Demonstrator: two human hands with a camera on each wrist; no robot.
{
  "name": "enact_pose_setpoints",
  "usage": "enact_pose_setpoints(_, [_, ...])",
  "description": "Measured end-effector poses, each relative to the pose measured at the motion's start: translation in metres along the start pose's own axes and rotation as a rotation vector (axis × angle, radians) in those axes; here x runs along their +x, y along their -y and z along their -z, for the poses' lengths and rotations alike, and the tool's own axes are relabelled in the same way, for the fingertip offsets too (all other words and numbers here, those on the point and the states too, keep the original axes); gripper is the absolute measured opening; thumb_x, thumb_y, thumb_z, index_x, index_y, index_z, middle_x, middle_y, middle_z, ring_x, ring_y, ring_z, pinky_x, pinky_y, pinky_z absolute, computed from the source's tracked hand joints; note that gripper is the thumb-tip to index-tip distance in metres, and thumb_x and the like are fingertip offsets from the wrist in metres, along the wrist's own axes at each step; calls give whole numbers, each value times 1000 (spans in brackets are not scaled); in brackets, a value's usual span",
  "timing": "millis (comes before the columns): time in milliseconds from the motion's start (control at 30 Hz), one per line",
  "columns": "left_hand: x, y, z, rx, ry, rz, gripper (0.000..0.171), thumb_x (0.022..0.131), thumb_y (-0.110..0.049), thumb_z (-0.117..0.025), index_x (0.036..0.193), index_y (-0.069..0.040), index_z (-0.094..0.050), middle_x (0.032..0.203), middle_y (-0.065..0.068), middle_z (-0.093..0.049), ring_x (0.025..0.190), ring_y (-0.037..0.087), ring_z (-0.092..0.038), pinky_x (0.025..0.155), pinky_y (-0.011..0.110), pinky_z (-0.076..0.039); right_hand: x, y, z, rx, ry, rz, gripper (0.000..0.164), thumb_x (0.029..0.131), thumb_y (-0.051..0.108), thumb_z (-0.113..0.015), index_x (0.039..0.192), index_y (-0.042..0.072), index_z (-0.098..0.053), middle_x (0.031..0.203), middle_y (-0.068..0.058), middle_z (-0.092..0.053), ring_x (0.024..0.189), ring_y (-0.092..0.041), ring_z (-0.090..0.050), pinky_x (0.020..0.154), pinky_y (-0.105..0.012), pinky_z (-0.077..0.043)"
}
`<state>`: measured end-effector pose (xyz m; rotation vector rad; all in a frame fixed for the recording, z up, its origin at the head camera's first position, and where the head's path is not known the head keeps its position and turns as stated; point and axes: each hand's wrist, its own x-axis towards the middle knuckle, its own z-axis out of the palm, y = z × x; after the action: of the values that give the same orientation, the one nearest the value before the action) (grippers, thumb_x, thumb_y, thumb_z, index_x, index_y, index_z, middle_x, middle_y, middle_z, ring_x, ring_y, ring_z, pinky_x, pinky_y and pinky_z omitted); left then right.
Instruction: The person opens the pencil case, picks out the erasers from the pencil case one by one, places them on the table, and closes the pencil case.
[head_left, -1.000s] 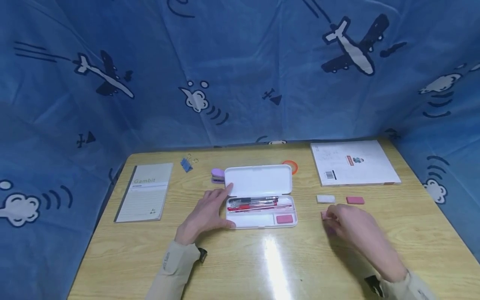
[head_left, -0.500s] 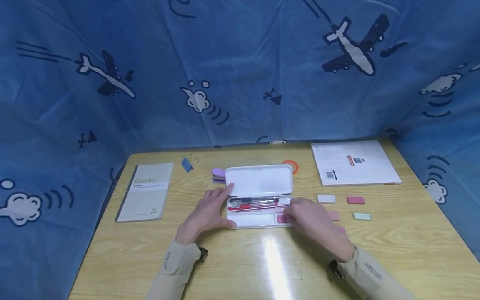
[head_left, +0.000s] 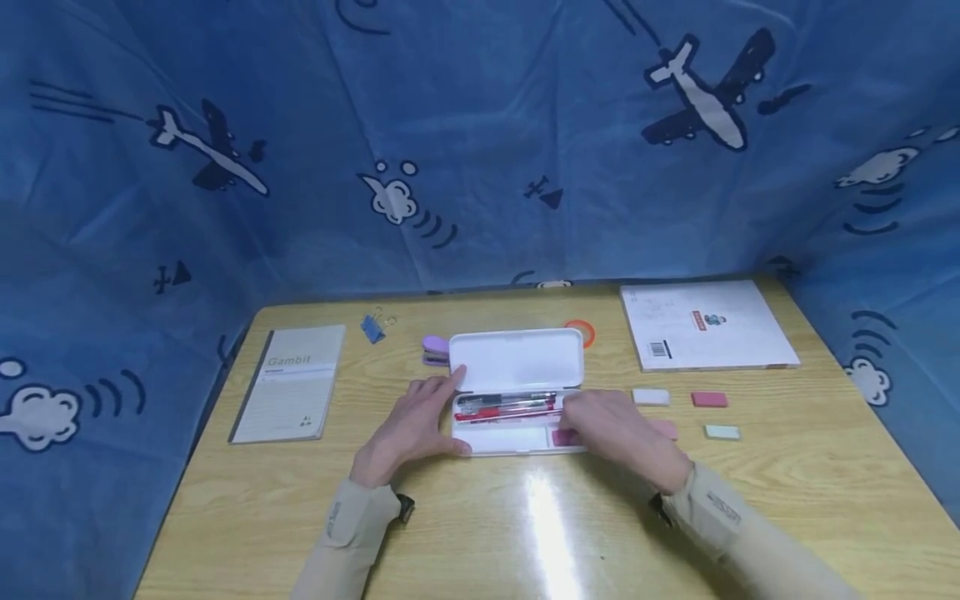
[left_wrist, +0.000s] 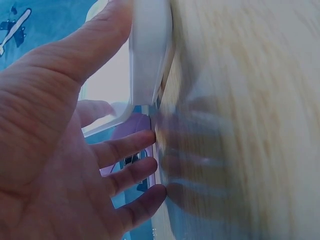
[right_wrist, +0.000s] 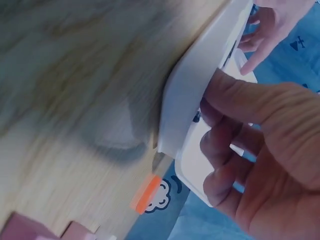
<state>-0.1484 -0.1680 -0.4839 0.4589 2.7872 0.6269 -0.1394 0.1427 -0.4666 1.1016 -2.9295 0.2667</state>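
A white pencil case (head_left: 498,439) lies open in the head view, its lid (head_left: 517,361) folded back. Inside are several pens (head_left: 498,410) and, in the small right compartment, a pink eraser (head_left: 562,438). My left hand (head_left: 412,425) spans the case's left end, thumb at the front corner and forefinger on the lid, the other fingers loosely extended in the left wrist view. My right hand (head_left: 615,429) reaches over the right end with curled fingers. Its thumb and forefinger tips dip behind the case wall (right_wrist: 192,85) in the right wrist view; whether they hold anything is hidden.
Right of the case lie a white eraser (head_left: 650,397), pink erasers (head_left: 708,399) and a pale green eraser (head_left: 722,432). Behind stand a purple stapler (head_left: 435,350) and an orange tape ring (head_left: 591,335). A blue binder clip (head_left: 372,328), a notebook (head_left: 288,392) and a workbook (head_left: 708,325) lie farther out.
My right hand has moved left from the erasers on the table to the right end of the pencil case, uncovering the pale green eraser. My left hand has stayed in place.
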Motion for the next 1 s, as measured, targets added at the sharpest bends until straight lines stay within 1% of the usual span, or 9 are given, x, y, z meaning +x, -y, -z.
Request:
enact_pose_setpoints(167, [-1, 2, 0, -10, -1, 4, 122, 70, -49, -91, 164, -29, -16, 162, 11, -37, 144, 35, -36, 118, 56, -34, 5, -5, -1, 17, 41, 81, 18, 85, 19, -81, 70, 23, -70, 68, 12, -60, 57, -3, -44, 51, -19, -40])
enact_pose_setpoints(267, [-1, 2, -1, -13, 2, -4, 123, 70, -50, -91, 164, -29, -15, 163, 12, -37, 144, 36, -36, 118, 56, -34, 6, -8, -1, 49, 74, 117, 13, 85, 17, -82, 77, 23, -74, 73, 10, -63, 62, -2, -48, 56, -18, -44])
enact_pose_setpoints(333, [-1, 2, -1, -12, 1, -12, 123, 69, -50, -90, 164, -28, -16, 162, 12, -37, 144, 36, -36, 118, 56, -35, 6, -10, -1, 71, 84, 125, 12, 84, 15, -82, 79, 23, -74, 75, 9, -64, 64, -2, -50, 58, -19, -46])
enact_pose_setpoints(533, [0, 3, -2, -10, -6, -17, 123, 69, -50, -91, 164, -28, -16, 162, 12, -38, 144, 35, -37, 118, 56, -35, 7, -9, 1, 98, 79, 110, 23, 79, 9, -84, 77, 25, -68, 77, 10, -60, 69, -5, -50, 57, -19, -44])
enact_pose_setpoints(633, [0, 3, -2, -9, -4, -14, 122, 70, -50, -91, 164, -29, -16, 162, 11, -38, 144, 35, -37, 117, 56, -36, 5, -8, 5, 115, 74, 88, 21, 80, 15, -85, 77, 25, -67, 78, 11, -61, 71, -4, -52, 60, -19, -45])
enact_pose_setpoints(767, [1, 1, -3, -12, 0, -19, 122, 70, -50, -90, 164, -29, -16, 162, 12, -38, 144, 35, -36, 117, 56, -36, -6, -13, 16, 163, 17, 28, 23, 84, 22, -83, 77, 25, -62, 74, 14, -57, 68, -2, -50, 59, -19, -43])
enact_pose_setpoints(833, [1, 0, -2, -12, 2, -17, 122, 70, -50, -90, 164, -29, -16, 162, 12, -38, 144, 36, -36, 117, 56, -35, -15, -19, 23, 189, -21, -1, 24, 85, 19, -82, 77, 25, -60, 71, 14, -53, 66, -2, -46, 58, -20, -40])
enact_pose_setpoints(900, [1, 0, -2, -8, 1, -14, 122, 70, -51, -90, 164, -29, -16, 162, 11, -38, 144, 36, -36, 117, 56, -36, -28, -27, 30, 210, -60, -20, 24, 85, 13, -81, 78, 23, -61, 70, 15, -53, 66, -1, -46, 59, -20, -41])
enact_pose_setpoints(1000, [1, 1, -1, -5, 1, -9, 123, 70, -51, -90, 164, -30, -16, 162, 11, -38, 144, 36, -36, 117, 56, -36, -52, -43, 38, 229, -67, -77, 22, 84, 11, -82, 78, 23, -64, 70, 16, -55, 66, 0, -46, 59, -21, -41])
